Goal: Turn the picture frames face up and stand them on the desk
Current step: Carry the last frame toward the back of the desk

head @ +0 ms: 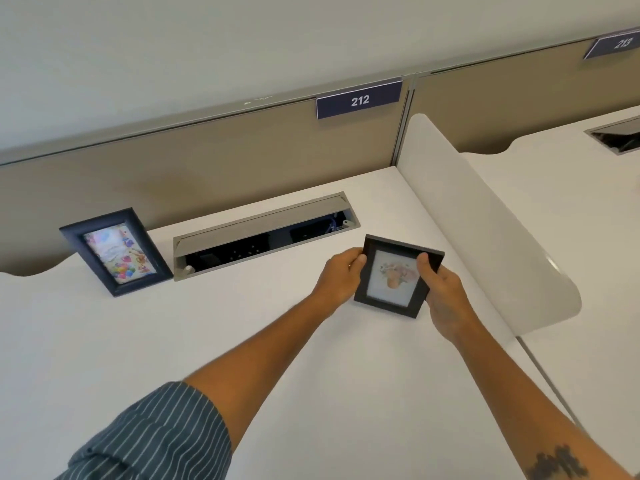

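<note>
Both hands grasp the small black frame (398, 276) by its side rails. The left hand (341, 277) closes on the left rail, thumb tip on the front face near the top corner; its fingers pass behind the frame and are hidden. The right hand (441, 292) closes on the right rail, thumb laid across the upper right corner over the glass; its fingers are likewise hidden behind. The frame faces up toward the camera, showing a pale print of flowers in a pot, soft in detail. Its lower edge sits at or just above the desk (173, 341); contact cannot be confirmed, and any rear stand is out of sight.

The frame lies toward the desk's right edge, just in front of the right end of the open cable tray (263, 233) recessed along the rear edge. The tray interior is dark; its contents are hard to make out.

Near the rear left corner a dark blue frame (116, 251) stands upright, leaning back, picture forward.

A white side divider (485, 216) borders the right edge. The rear partition (207, 161) carries a label (359, 100) reading 212.

A striped sleeve (156, 441) covers the left upper arm, cut off at the bottom edge.
</note>
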